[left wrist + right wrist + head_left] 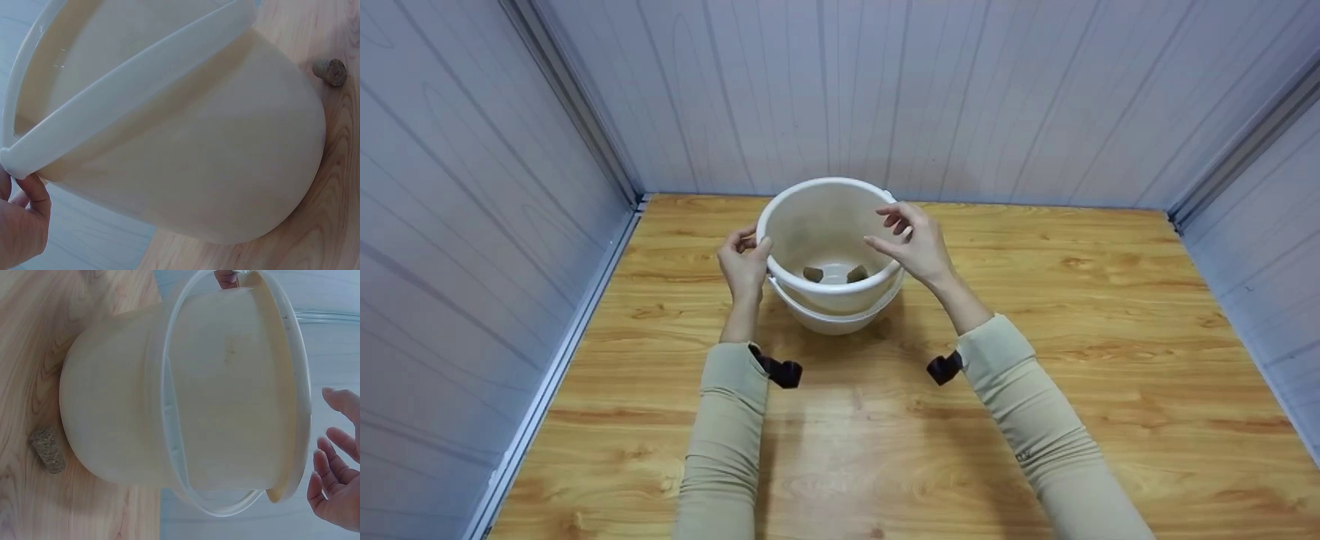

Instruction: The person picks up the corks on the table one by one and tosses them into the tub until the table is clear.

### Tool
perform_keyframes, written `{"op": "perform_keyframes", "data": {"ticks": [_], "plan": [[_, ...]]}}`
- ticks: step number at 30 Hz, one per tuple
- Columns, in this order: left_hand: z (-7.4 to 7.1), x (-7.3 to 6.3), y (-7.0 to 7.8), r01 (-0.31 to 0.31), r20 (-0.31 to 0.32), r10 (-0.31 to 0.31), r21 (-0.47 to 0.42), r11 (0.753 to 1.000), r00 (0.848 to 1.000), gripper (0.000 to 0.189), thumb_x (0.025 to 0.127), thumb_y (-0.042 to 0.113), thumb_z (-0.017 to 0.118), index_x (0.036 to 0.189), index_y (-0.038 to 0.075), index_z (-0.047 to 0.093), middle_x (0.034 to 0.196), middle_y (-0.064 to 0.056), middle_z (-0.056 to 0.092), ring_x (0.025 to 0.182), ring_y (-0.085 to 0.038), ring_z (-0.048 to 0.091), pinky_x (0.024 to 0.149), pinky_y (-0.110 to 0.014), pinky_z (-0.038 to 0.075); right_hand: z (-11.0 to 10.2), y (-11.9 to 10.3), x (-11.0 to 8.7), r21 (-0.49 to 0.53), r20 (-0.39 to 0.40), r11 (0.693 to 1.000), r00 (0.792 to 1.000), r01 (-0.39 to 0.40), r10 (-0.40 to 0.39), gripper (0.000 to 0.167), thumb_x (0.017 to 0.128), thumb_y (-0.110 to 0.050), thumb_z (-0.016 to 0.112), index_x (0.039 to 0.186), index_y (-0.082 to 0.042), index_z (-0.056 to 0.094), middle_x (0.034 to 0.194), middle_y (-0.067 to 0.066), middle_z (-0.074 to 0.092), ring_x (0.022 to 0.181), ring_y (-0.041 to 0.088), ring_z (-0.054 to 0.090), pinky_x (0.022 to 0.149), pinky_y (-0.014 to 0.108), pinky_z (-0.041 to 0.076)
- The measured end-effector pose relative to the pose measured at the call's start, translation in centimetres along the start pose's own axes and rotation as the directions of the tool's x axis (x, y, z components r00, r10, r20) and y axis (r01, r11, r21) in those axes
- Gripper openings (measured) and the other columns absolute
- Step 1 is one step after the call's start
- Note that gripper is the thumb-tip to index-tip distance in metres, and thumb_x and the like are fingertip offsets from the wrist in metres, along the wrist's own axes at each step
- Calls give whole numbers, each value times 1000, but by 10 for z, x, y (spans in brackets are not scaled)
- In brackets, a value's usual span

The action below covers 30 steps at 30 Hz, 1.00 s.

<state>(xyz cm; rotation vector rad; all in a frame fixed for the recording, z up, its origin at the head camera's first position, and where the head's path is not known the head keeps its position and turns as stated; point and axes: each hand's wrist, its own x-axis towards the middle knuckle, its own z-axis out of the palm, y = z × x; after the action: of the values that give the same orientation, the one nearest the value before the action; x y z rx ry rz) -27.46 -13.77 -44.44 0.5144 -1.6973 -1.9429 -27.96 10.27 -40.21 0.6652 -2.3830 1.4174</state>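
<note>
A white plastic bucket (840, 300) stands on the wood-grain floor, its bail handle (164, 402) hanging down around the near side. My left hand (744, 262) grips the rim at the left, thumb over the edge and fingers outside. At the right rim, my right hand (915, 244) hovers with loosely bent fingers and nothing between them; in the right wrist view a gap shows between it and the rim. Two brown chunks (812, 274) lie at the bottom inside the bucket. Beside its base, a short mottled brown, cork-like cylinder (48, 450) rests on the floor.
A pale panelled wall (960, 97) rises close behind the bucket. Side walls (457, 247) enclose the floor (1110, 337) at left and right. Black wrist cameras (786, 373) stick out from both sleeves near the bucket.
</note>
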Motion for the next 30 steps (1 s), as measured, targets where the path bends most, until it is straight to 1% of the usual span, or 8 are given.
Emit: {"op": "perform_keyframes", "data": {"ticks": [2,5,8,11,15,20,25,30], "plan": [[0,0,0,-2,1,2,5,1000,1000,24,74,-11,60,97,-11,67,68,-1,52,62,-7,50,51,-15,44,-1,1,-2,1,-7,1000,1000,-4,4,36,78,-10,81,107,5,65,91,17,60,80,27,54,68,32,44],[-1,0,-1,-4,6,4,17,1000,1000,25,74,-10,60,98,-10,67,68,-1,53,60,-6,50,47,-14,43,-1,3,-5,11,-22,1000,1000,-8,8,36,78,-10,80,107,5,65,92,20,60,81,32,55,67,30,43],[-1,-1,-1,-2,16,2,21,1000,1000,26,74,-10,59,99,-10,67,68,-1,52,56,-6,49,42,-13,41,-2,6,-8,15,-48,1000,999,0,0,37,78,-9,80,108,6,65,94,23,60,82,35,54,68,33,42],[-1,-1,0,6,20,-6,20,1000,1000,26,74,-10,58,99,-10,67,67,-1,52,54,-5,49,41,-13,41,-2,10,-13,21,-83,1000,996,19,-17,37,77,-8,80,108,6,65,94,23,60,82,31,54,68,33,41],[-1,-1,-1,16,13,-16,28,999,1000,26,75,-10,59,100,-10,67,67,0,53,59,-6,50,41,-13,42,-2,14,-18,34,-121,999,992,28,-23,37,77,-7,81,108,6,65,94,22,60,80,26,54,66,29,41],[-1,-1,-1,16,11,-17,33,999,1000,26,75,-10,59,100,-10,67,67,0,53,59,-7,50,41,-13,41,-3,18,-25,76,-152,997,988,4,7,37,77,-7,81,108,5,65,93,18,61,80,26,55,65,27,42],[-1,-1,0,16,17,-16,22,1000,1000,26,74,-10,59,100,-11,66,68,-1,54,60,-7,51,41,-13,42,-3,25,-32,141,-181,990,982,-30,56,36,77,-5,80,108,7,65,93,20,62,82,31,56,65,24,41],[0,-1,1,20,16,-21,20,1000,1000,26,75,-11,59,100,-10,66,68,-1,53,61,-8,50,41,-14,42,-1,32,-40,177,-207,982,973,-70,106,36,78,-1,78,109,10,63,95,25,62,84,36,55,65,25,41]]}}
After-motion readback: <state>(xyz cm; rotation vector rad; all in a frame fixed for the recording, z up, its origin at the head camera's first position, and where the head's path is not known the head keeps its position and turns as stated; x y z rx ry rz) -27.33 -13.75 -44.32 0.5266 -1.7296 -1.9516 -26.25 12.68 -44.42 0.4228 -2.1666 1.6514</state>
